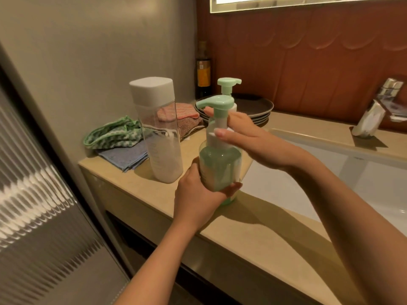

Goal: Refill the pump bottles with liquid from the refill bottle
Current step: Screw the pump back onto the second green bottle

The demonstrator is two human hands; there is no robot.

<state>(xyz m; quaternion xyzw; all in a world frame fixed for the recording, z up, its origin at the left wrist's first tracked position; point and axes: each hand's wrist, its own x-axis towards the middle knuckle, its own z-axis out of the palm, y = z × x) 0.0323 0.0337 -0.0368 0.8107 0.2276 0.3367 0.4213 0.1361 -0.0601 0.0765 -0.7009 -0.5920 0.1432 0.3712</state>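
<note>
— So, nearest first: what was the left hand (198, 194) doing?

— It gripped the lower body of the pump bottle (220, 166), fingers wrapped round the underside, I'd say to keep it from turning. The right hand (248, 139) was closed round the white collar below the green pump head, with the thumb in front and a finger behind the neck. That read as twisting the pump, though on or off I couldn't tell.

— Was the bottle standing on anything?

— It was over the narrow strip of counter (136, 183) between the front edge and the sink (374, 177). Resting or just lifted, I couldn't say. Green liquid showed through most of the body.

— Room to work?

— Little on that strip, with a drop-off in front and the basin on the right. The refill bottle (156, 128) stood capped and upright just to the left, near enough to be knocked. Behind it lay cloths (114, 137). Farther back the second pump bottle (228, 89) stood by stacked plates (255, 106), apart from both hands. The open basin looked the safest side for spills.
</note>
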